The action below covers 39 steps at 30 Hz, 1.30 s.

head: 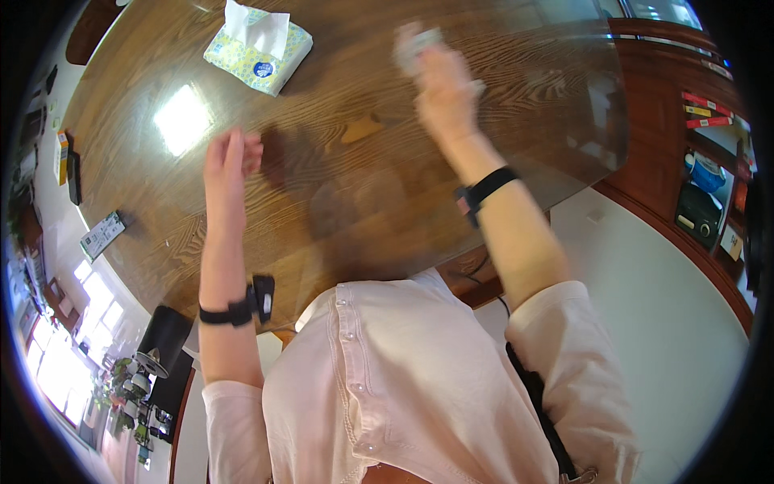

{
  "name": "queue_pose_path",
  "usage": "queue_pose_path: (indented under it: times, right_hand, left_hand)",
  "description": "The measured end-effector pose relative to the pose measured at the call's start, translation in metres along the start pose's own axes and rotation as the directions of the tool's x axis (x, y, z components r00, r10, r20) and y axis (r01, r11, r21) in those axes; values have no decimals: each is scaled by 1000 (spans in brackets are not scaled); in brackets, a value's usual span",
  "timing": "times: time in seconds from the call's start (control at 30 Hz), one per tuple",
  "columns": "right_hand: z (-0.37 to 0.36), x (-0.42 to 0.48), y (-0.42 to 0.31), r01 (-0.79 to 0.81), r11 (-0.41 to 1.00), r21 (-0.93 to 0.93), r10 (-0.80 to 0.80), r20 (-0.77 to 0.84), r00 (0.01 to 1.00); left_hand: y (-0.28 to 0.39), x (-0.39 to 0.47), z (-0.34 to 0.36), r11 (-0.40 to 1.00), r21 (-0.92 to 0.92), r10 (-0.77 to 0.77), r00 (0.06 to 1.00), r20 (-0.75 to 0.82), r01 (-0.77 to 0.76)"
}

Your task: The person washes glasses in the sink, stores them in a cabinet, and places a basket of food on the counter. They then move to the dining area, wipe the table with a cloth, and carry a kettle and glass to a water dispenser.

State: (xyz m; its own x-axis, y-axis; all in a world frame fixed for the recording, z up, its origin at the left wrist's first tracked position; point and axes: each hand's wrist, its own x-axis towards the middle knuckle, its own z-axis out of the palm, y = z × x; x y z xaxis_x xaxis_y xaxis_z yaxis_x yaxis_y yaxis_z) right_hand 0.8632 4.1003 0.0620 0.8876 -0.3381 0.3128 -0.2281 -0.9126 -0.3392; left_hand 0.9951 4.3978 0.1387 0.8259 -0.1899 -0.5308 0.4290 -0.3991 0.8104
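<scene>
My right hand is blurred and presses a crumpled whitish-grey cloth or tissue on the glossy wooden tabletop. Part of that cloth shows beyond the fingers and a bit beside the wrist side of the hand. My left hand is held over the left part of the table with its fingers curled; nothing shows in it, though its palm side is partly hidden. Beyond the left hand lies a soft pack of tissues, patterned yellow and blue, with a white tissue sticking out of its top.
At the table's left edge are a green-and-white box, a black case and a yellow box. A black cylinder stands near the lower left. On the right, a wooden cabinet holds various items on its shelves.
</scene>
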Motion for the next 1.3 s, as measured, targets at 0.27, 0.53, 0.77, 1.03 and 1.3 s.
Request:
queue_pose_path:
  times: [0.27,0.53,0.77,1.03,1.3]
  right_hand:
    - [-11,-25,-35,83,958,276,-81,-18,997]
    - [-12,-26,-1,-55,994,96,68,-142,987]
    - [-12,-106,-97,217,658,721,-391,81,917]
    - [-123,-150,232,-678,250,691,909,75,411]
    - [-79,-145,54,-636,662,396,647,127,752]
  left_hand:
    - [-84,-169,-48,953,302,-26,1000,2,24]
    - [-177,-227,-118,951,209,-139,917,-375,230]
    - [-207,-220,-106,921,260,-221,939,-264,290]
    - [-178,-258,-144,910,-42,-361,738,-570,413]
    - [-201,-290,-313,991,-97,-125,354,-927,96]
